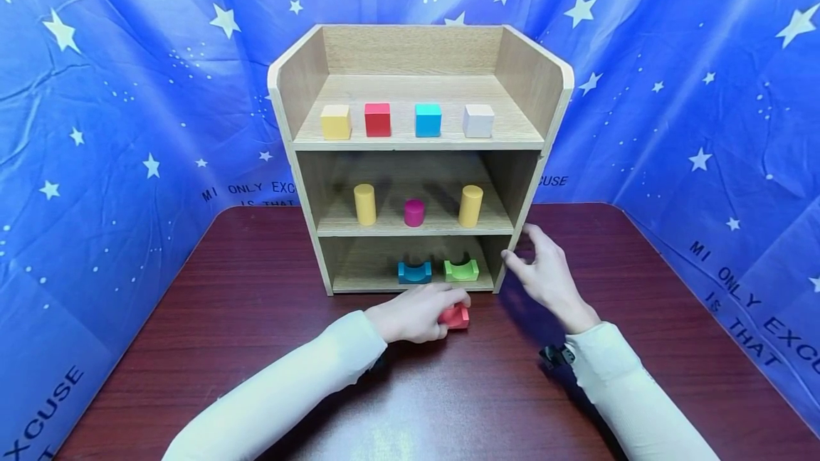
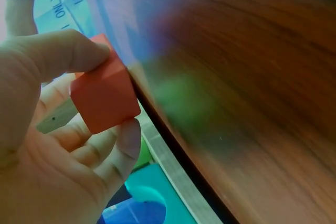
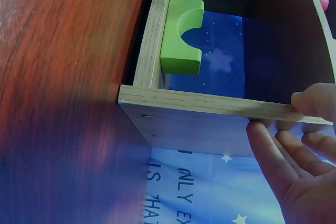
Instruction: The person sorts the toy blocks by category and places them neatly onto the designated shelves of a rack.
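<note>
My left hand [image 1: 415, 314] pinches a red arch block [image 1: 456, 318] between thumb and fingers, just in front of the shelf's lowest board. In the left wrist view the red block's flat faces show, with a thumb on one side and fingertips under the other. My right hand [image 1: 549, 276] holds the right side panel of the wooden shelf [image 1: 413, 84], thumb at the inner edge and fingers against the outside. A blue arch block [image 1: 414, 274] and a green arch block [image 1: 461, 272] rest on the bottom board, hollows facing up.
On the top board stand a yellow cube [image 1: 336, 123], a red cube [image 1: 378, 121], a blue cube [image 1: 428, 121] and a white cube [image 1: 478, 122]. The middle board carries two yellow cylinders [image 1: 365, 205] with a short magenta cylinder [image 1: 414, 213] between them. Blue starry cloth surrounds the dark red table [image 1: 256, 333].
</note>
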Motion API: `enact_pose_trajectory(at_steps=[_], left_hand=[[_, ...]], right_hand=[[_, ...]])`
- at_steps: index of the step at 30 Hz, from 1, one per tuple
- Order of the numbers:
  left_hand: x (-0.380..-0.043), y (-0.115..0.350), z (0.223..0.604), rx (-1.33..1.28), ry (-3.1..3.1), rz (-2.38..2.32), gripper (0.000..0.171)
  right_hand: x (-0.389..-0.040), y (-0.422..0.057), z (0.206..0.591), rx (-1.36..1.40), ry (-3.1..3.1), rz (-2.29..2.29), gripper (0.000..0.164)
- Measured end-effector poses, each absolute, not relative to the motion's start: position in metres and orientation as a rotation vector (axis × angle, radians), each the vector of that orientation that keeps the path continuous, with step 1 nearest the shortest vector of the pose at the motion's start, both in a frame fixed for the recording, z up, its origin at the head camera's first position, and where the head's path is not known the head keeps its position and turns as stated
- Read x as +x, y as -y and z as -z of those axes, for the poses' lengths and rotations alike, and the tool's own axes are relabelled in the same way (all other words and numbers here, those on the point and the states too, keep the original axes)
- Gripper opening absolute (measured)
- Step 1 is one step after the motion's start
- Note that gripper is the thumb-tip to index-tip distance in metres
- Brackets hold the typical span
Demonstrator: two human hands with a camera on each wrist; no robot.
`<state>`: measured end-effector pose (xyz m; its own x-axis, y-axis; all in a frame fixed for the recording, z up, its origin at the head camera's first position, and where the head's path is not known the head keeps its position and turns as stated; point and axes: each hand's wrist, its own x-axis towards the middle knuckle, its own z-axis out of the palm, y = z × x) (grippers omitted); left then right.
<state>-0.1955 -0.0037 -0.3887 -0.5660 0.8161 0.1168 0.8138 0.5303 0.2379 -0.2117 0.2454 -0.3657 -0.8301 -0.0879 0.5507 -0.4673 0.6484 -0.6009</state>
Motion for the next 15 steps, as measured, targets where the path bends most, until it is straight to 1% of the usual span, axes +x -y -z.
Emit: enact_pose_trajectory(at_steps=[15], left_hand=[[-0.190, 0.040, 0.382, 1.390, -2.745, -0.441, 0.048]], right_hand=[[-0.211, -0.245, 0.365, 0.442, 2.390, -1.083, 0.036]])
